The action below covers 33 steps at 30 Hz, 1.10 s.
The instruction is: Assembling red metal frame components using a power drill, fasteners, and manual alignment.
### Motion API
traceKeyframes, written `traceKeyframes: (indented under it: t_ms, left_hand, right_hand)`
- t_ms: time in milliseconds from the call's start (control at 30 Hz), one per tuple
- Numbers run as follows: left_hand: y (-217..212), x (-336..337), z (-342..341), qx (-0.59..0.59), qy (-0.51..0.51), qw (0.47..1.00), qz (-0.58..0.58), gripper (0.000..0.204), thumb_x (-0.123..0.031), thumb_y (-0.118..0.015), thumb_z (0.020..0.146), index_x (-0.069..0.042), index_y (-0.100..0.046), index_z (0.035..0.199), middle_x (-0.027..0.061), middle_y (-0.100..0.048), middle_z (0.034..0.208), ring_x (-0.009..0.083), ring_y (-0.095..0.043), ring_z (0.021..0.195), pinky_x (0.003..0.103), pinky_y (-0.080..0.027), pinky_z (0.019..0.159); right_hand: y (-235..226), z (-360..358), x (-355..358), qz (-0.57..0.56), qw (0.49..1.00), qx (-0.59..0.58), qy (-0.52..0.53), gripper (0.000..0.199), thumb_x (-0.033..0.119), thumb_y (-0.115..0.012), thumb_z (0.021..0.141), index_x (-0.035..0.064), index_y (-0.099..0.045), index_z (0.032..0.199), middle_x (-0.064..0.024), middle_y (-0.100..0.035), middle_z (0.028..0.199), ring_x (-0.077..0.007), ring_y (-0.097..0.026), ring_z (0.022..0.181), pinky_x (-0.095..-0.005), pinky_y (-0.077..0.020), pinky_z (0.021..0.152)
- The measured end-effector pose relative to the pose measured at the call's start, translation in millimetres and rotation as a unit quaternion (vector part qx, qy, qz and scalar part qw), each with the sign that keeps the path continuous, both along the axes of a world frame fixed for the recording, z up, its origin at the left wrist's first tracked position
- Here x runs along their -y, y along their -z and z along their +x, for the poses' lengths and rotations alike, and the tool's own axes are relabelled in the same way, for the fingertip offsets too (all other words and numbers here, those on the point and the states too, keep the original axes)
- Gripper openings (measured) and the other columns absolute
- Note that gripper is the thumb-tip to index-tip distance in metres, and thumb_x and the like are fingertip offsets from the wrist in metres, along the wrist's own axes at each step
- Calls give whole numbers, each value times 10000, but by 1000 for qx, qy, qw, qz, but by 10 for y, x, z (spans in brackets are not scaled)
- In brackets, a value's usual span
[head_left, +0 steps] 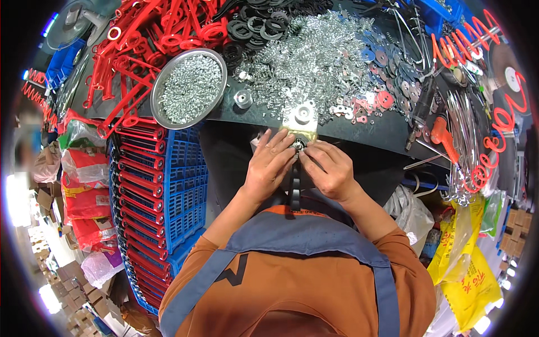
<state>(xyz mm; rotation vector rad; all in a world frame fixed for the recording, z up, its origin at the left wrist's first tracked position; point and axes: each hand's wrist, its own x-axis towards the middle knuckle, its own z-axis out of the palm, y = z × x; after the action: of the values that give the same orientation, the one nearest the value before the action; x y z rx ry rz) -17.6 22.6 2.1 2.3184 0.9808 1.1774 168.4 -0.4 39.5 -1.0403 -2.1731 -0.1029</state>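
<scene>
Nearest, a blue-grey apron point(306, 238) is worn over a brown top. Just beyond its upper edge, a long, narrow black piece point(295, 191) is seen, pointed away from the body and lined up between the wrists. Its surface is dark, with a slight sheen and faint paler bands along its length. At its far end a small metal fitting point(299, 144) is seen, silvery and rounded, with dark gaps in it; its finer form is partly hidden by fingers, and whether it is joined to the black piece cannot be told.

The fitting is held at the near edge of the bench point(387, 132). The left hand point(268, 163) is closed on it from the left, fingers bent and bunched; by the right hand point(330, 168) it is gripped from the other side, thumb and forefinger drawn in. The fingertips of both are nearly brought together there.

Just past them, a pale metal plate point(304, 116) is set at the bench edge, topped by a round raised boss. Farther off, a large heap of silvery springs point(309, 56) is spread, flanked on the left by a round metal bowl point(224, 81) filled with small shiny parts and on the right by scattered flat discs point(384, 101). Black rings point(258, 25) and red handles point(135, 50) are piled farther back.
</scene>
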Motion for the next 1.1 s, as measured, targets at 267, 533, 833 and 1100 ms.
traceKeyframes:
  t_ms: [267, 533, 833, 1100]
  left_hand:
    - [116, -68, -155, -81, 100, 991, 20, 411, 5, -648, 739, -39, -558, 1138, 149, -499, 1355, 335, -416, 1313, 615, -197, 1081]
    - [-75, -25, -299, -173, 83, 981, 40, 500, 12, -634, 694, -162, -573, 1159, 136, -431, 1418, 339, -361, 1349, 658, -186, 1058]
    - [-523, -174, -638, -47, -16, 998, 44, 395, -47, -660, 775, -99, -605, 1162, 141, -563, 1255, 359, -504, 1190, 515, -376, 997]
    - [233, -1209, -2626, 472, -240, 788, -313, 275, -93, -463, 919, -13, -558, 1164, 163, -621, 1118, 296, -609, 989, 365, -516, 863]
  right_hand:
    - [141, 31, 9, 28, 999, -47, -2, 207, 82, -691, 674, 17, -668, 869, -79, -631, 886, -242, -648, 883, -368, -555, 800]
    - [222, 857, -423, -43, 974, -70, 210, 166, 61, -607, 758, 30, -673, 907, -138, -666, 959, -319, -631, 855, -381, -511, 749]
    - [214, 1747, -638, -84, 928, 159, 327, 331, 37, -502, 840, -14, -576, 1158, -193, -597, 1108, -371, -554, 1022, -434, -444, 897]
    - [575, 1560, -373, 19, 912, -71, 404, 284, 109, -445, 959, -59, -563, 1155, -234, -608, 1118, -383, -580, 1037, -412, -454, 898]
